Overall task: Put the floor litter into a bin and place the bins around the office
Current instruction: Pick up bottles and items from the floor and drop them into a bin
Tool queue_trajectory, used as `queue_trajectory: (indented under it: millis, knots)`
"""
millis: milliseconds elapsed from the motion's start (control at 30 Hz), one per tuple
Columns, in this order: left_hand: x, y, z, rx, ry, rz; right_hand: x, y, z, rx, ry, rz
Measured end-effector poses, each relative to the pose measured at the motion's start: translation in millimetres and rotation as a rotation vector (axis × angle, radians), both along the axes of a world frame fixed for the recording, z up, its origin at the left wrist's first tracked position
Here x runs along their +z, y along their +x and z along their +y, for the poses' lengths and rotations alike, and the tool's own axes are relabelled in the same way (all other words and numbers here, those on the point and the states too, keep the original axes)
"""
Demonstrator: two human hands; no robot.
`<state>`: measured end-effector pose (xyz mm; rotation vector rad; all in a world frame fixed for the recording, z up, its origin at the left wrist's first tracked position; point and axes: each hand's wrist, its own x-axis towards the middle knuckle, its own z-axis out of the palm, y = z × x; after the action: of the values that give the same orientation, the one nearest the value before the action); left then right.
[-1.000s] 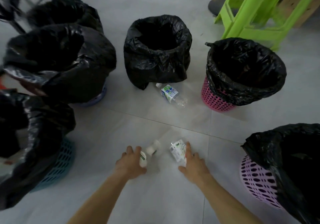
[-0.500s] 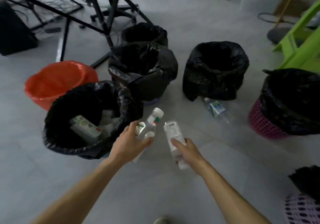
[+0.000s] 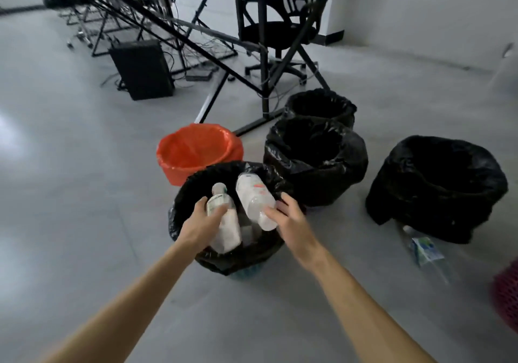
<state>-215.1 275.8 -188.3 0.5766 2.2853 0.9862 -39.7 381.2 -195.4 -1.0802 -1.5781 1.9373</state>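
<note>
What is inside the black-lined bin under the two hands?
Over the bin, the left hand and right hand each hold a plastic bottle. The bottles and hands cover most of the inside; its contents are unclear.

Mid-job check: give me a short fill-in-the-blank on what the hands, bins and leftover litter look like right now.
1. Each hand, left hand and right hand, holds one plastic ____ over the nearest black-lined bin.
2. The only bin without a black liner has a liner coloured ____.
3. One crushed bottle lies on the ____, in front of the black-lined bin on the right.

Missing words: bottle; orange; floor
</note>
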Motion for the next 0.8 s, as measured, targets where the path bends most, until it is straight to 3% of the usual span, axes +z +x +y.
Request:
queue_trajectory:
  millis: [300, 467, 567, 800]
  knots:
    - [-15.9, 20.6, 35.9, -0.263, -0.071, 0.239, -37.0, 39.9, 20.9, 0.089, 0.182, -0.316]
    - [-7.6, 51.9, 96.6, -0.571, -0.023, 0.495, -52.3, 84.4, 61.6, 0.072, 0.269, -0.528]
    - [-6.9, 78.5, 144.9, -0.755, 0.032, 0.551, -64.5, 115.5, 97.8, 0.024, 0.302, -0.691]
    - [-67.4, 167.5, 244.2, -1.145, -0.134, 0.569, -119.0, 220.8, 190.5, -0.052, 0.144, -1.089]
